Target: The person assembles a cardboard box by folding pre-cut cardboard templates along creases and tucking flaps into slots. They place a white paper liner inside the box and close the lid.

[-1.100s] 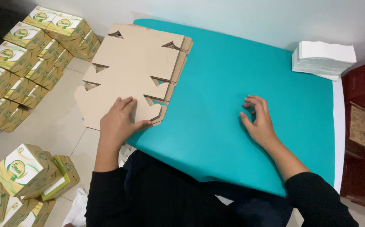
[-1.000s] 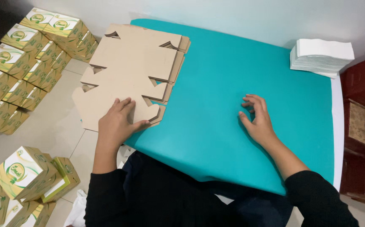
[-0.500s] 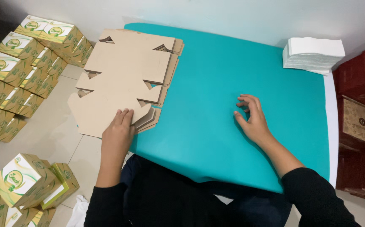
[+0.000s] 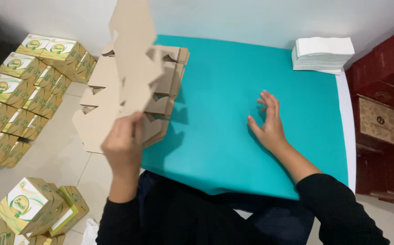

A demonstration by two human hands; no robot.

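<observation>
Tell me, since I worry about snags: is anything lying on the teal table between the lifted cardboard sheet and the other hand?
Nothing visible. The teal table is bare between the cardboard sheet in the left hand and the right hand.

The left hand (image 4: 123, 145) is raised in front of the body, back of the hand toward the camera, fingers curled upward in a closed grip with the thumb hidden behind, and its black-sleeved forearm rises nearly straight from the lower edge of view. The right hand (image 4: 269, 122) lies palm down and flat, fingers spread and pointing away from the body, thumb splayed to the left. Its bare wrist runs back to a black sleeve at the lower right.
</observation>
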